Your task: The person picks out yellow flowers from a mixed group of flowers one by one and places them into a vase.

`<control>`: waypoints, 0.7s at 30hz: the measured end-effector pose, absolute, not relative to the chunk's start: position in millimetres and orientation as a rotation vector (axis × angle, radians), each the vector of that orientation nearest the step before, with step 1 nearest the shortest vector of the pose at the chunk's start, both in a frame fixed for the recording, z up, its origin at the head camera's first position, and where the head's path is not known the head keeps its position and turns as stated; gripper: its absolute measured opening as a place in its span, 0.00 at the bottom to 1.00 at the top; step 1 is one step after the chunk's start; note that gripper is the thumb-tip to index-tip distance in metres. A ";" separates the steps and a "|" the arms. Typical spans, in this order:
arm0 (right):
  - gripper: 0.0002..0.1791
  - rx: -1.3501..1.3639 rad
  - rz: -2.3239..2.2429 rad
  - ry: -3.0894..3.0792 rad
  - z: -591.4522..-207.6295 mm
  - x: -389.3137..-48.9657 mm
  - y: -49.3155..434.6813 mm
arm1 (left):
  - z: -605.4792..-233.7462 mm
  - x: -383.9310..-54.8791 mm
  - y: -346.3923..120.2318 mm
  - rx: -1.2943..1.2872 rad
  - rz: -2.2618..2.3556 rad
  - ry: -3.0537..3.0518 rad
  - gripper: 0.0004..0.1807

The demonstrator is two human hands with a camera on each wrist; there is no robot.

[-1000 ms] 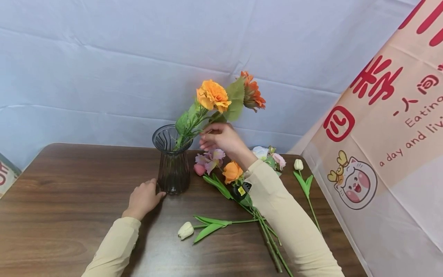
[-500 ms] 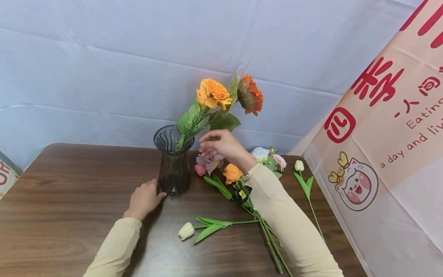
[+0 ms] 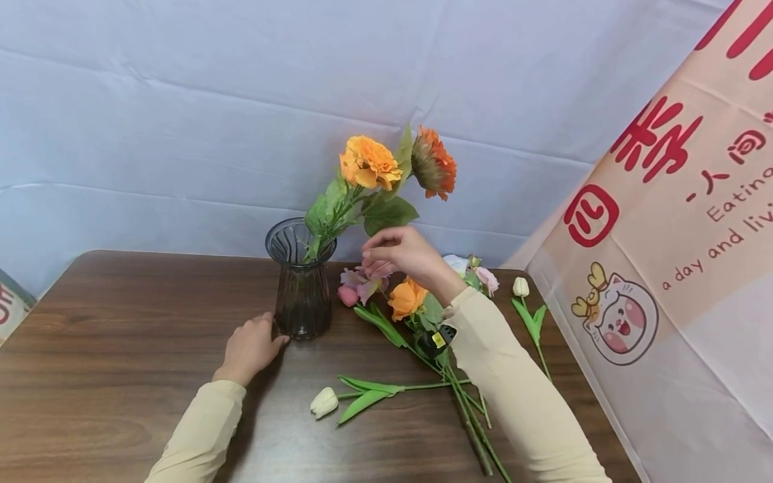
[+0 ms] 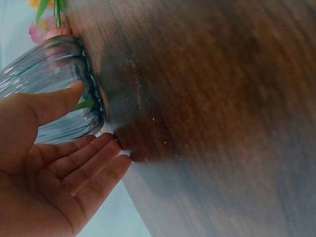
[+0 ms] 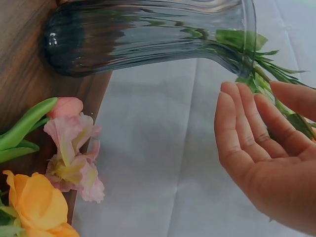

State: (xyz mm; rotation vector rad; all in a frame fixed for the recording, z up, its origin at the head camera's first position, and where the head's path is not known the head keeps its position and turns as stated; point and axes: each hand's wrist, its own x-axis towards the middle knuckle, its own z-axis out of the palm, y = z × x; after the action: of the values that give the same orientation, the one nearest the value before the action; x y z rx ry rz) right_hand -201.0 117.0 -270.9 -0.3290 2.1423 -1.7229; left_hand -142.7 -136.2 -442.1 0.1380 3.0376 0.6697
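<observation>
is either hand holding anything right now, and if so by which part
Neither hand visibly grips anything: the right hand is open beside the ribbed vase, and the left hand is open at its base, contact unclear.

Vase (image 3: 304, 302): is standing upright near the middle of the far edge of the desk (image 3: 121, 349), showing smoky grey glass, a ribbed wall and a flared rim.
Yellow-orange flower (image 3: 370, 163): is leaning rightward out of the vase mouth on a leafy green stem, its ruffled bloom rising above the far edge.
Red-orange flower (image 3: 436, 163): is leaning farther right, showing the greenish back of its bloom; its lower stem is disappearing among leaves.
</observation>
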 end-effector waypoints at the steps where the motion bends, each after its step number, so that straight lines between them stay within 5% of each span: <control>1: 0.10 -0.330 -1.722 2.139 -270.1 -200.8 117.9 | -441.9 -142.5 -136.2 0.137 0.671 3.037 0.29; 21: 0.10 -0.193 -1.710 2.194 -299.8 -193.0 170.2 | -443.5 -142.2 -135.9 0.140 0.671 3.042 0.30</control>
State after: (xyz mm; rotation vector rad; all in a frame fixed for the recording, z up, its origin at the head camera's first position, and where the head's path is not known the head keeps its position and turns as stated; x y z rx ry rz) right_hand -193.0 170.2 -299.8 -0.1930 2.1943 -1.7103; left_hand -142.2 -135.9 -443.5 0.1400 3.0417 0.6706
